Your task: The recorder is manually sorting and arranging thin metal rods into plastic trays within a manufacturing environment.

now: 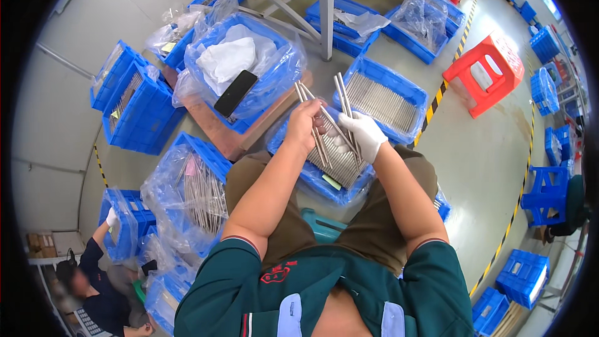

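Observation:
My bare left hand (306,126) is closed around a few thin metal rods (322,153), their ends sticking out above and below the fingers. Wearing a white glove, my right hand (365,135) grips more metal rods (342,90), also slanting. The two bunches lean together and nearly cross between my hands. Directly beneath is a plastic-lined blue crate (347,198) between my knees, with many rods side by side and a yellow-green note (332,182). Beyond my right hand, another blue crate (423,101) holds a row of rods (382,107). The exact count in each hand is unclear.
Left ahead, a bagged blue crate (274,34) bears a white cloth (228,56) and black phone (236,93). A crate with loose rods (203,193) stands by my left knee. A red stool (490,68) is at right. At lower left sits another person (103,299).

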Demonstrator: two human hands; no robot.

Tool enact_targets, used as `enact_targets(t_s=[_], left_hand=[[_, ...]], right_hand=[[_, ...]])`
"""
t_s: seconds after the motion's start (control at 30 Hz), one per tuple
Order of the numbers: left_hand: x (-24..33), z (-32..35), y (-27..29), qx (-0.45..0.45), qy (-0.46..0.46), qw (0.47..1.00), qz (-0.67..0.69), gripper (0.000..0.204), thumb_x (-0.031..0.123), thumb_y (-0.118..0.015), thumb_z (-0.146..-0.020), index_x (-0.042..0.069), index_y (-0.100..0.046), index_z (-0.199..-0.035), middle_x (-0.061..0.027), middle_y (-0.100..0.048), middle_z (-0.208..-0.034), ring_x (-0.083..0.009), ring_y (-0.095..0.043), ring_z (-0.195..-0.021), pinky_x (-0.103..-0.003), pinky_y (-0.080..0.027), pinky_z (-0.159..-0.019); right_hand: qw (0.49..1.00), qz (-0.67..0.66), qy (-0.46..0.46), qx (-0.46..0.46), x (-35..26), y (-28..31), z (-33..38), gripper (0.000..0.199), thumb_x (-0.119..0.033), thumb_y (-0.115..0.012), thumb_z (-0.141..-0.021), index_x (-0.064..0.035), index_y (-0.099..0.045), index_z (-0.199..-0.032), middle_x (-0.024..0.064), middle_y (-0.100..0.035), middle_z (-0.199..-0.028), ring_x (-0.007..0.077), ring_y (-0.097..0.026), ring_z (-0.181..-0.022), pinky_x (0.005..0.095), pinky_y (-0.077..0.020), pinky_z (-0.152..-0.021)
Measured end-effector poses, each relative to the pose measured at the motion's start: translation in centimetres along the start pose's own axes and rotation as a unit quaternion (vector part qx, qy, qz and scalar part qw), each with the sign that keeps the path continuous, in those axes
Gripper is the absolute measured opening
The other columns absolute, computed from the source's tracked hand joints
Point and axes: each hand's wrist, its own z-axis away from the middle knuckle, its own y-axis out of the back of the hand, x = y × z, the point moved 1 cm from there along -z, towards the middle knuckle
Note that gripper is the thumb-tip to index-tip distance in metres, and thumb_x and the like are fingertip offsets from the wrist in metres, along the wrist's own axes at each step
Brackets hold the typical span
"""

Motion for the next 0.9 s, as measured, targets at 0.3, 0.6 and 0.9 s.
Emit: enact_targets(t_s=[0.3,0.6,0.9], left_hand=[[0.1,0.7,0.3,-0.055,0.04,0.997,0.036,0.026,0.031,-0.058,-0.089,0.005,-0.061,-0.094,0.0015,-0.042,-0.068,-0.0087,-0.041,-0.053,-0.023,-0.035,-0.046],[0.1,0.9,-0.1,-0.141,0.043,0.987,0.066,0.022,0.027,-0.056,-0.09,0.006,-0.061,-0.097,0.002,-0.044,-0.067,-0.0088,-0.041,-0.053,-0.024,-0.035,-0.046],[-1.0,1.9,-1.4,-0.168,0.022,0.985,0.031,0.022,0.029,-0.052,-0.093,0.009,-0.059,-0.096,0.0018,-0.053,-0.069,-0.0064,-0.042,-0.053,-0.022,-0.036,-0.046]], right_hand=[[0.995,0.079,0.042,0.04,0.5,-0.3,1.0,0.013,-0.018,-0.055,-0.09,-0.0086,-0.047,-0.088,0.001,-0.051,-0.064,0.005,-0.039,-0.041,0.0194,-0.027,-0.034],[0.999,-0.004,0.035,-0.002,0.1,-0.3,1.8,0.014,-0.02,-0.056,-0.089,-0.0088,-0.047,-0.088,0.0009,-0.05,-0.064,0.0046,-0.036,-0.04,0.0196,-0.0244,-0.034],[0.995,-0.057,0.07,0.046,0.4,-1.3,1.6,0.016,-0.022,-0.057,-0.089,-0.0085,-0.049,-0.085,0.0023,-0.052,-0.061,0.0068,-0.038,-0.038,0.021,-0.0268,-0.034]])
